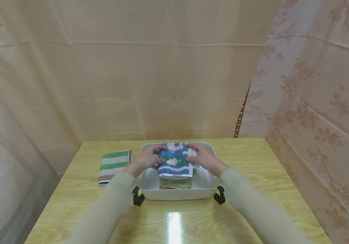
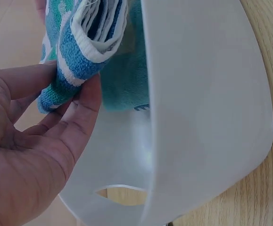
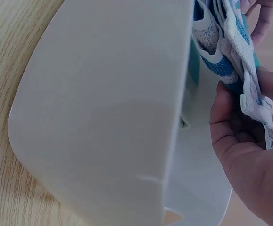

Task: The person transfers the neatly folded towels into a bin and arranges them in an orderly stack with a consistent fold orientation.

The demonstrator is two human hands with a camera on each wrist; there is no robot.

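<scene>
Pinching blue towel point(image 1: 174, 166) | left fingers point(image 2: 87, 103), right fingers point(image 3: 220, 112) (slightly parted)

Head view: set high above the near side of the rectangular yellow wood-grain table point(image 1: 247, 157), facing forward and down, distant; both far corners in frame. Wrist views: close, near the left and right ends of the white plastic basin point(image 1: 177, 194), facing inward. Both wrist views share the basin's near wall and the folded blue-white-green towel point(image 1: 174, 164).
</scene>
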